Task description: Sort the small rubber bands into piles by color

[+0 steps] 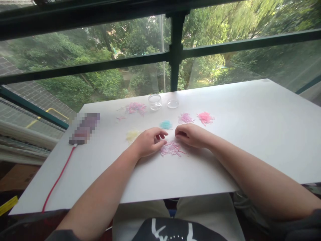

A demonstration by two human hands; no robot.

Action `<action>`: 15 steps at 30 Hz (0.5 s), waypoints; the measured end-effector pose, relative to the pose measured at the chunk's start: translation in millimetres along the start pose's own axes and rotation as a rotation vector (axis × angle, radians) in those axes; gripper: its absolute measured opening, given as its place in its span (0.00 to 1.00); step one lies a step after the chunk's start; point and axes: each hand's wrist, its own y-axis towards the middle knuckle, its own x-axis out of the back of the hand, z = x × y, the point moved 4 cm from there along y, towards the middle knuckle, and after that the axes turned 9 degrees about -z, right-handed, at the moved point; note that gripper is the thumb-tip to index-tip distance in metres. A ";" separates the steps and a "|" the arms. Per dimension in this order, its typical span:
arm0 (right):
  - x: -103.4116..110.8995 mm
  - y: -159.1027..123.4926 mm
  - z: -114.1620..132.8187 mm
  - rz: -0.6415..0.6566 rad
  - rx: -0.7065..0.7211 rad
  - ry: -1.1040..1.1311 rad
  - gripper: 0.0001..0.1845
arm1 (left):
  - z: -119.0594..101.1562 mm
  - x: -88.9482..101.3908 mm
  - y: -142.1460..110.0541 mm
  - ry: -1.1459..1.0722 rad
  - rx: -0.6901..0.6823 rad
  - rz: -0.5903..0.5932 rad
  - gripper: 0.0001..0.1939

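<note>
Small elastic bands lie in loose piles on a white table. Closest to me is a mixed pink and lilac pile [173, 149]. At its left edge my left hand [150, 142] rests, thumb and fingers apart, with nothing visible between them. On the other side, my right hand [192, 134] has its fingers curled together above the pile; whatever they may hold is hidden. Just beyond the hands sit a turquoise pile [166, 125], a lilac pile [186, 118] and a coral pink pile [205, 117]. Pale yellow bands [132, 136] show partly behind my left hand.
Toward the window stand a clear round jar [154, 102] and its clear lid [173, 104]. Another pink and lilac heap [135, 107] lies left of the jar. A blurred-out phone-like device [84, 129] with a red cable [60, 179] is at the left.
</note>
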 end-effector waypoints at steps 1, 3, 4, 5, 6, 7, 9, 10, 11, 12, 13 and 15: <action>0.1 -0.1 2.0 -0.009 -0.005 0.061 0.05 | -1.3 0.2 0.2 -0.005 -0.016 -0.018 0.13; -0.3 0.0 5.3 -0.029 -0.019 0.178 0.05 | -4.7 0.1 0.4 -0.013 -0.054 -0.046 0.13; -0.8 0.1 6.7 -0.035 -0.025 0.229 0.05 | -6.6 -0.3 0.4 -0.020 -0.072 -0.055 0.12; -1.4 0.1 7.7 -0.038 -0.031 0.274 0.05 | -8.4 -0.8 0.4 -0.028 -0.086 -0.061 0.11; -2.0 0.0 8.5 -0.039 -0.035 0.312 0.06 | -10.1 -1.2 0.3 -0.036 -0.096 -0.068 0.09; -2.5 -0.2 9.2 -0.037 -0.037 0.344 0.06 | -11.4 -1.5 0.2 -0.040 -0.102 -0.076 0.08; -3.1 -1.0 9.9 -0.033 -0.037 0.388 0.06 | -13.0 -1.8 0.0 -0.039 -0.105 -0.091 0.05; -3.3 -1.6 10.2 -0.029 -0.035 0.399 0.06 | -13.4 -1.7 0.0 -0.037 -0.103 -0.099 0.05; -3.4 -2.2 10.7 -0.022 -0.029 0.405 0.05 | -13.6 -1.4 0.0 -0.036 -0.100 -0.106 0.05; -3.5 -2.9 11.4 -0.014 -0.018 0.407 0.05 | -13.7 -1.1 0.0 -0.039 -0.095 -0.111 0.05; -3.7 -3.5 12.3 -0.007 -0.005 0.408 0.05 | -13.8 -0.9 0.1 -0.043 -0.091 -0.114 0.05; -3.6 -4.2 14.5 -0.007 0.023 0.397 0.06 | -14.0 -0.6 0.2 -0.054 -0.084 -0.115 0.06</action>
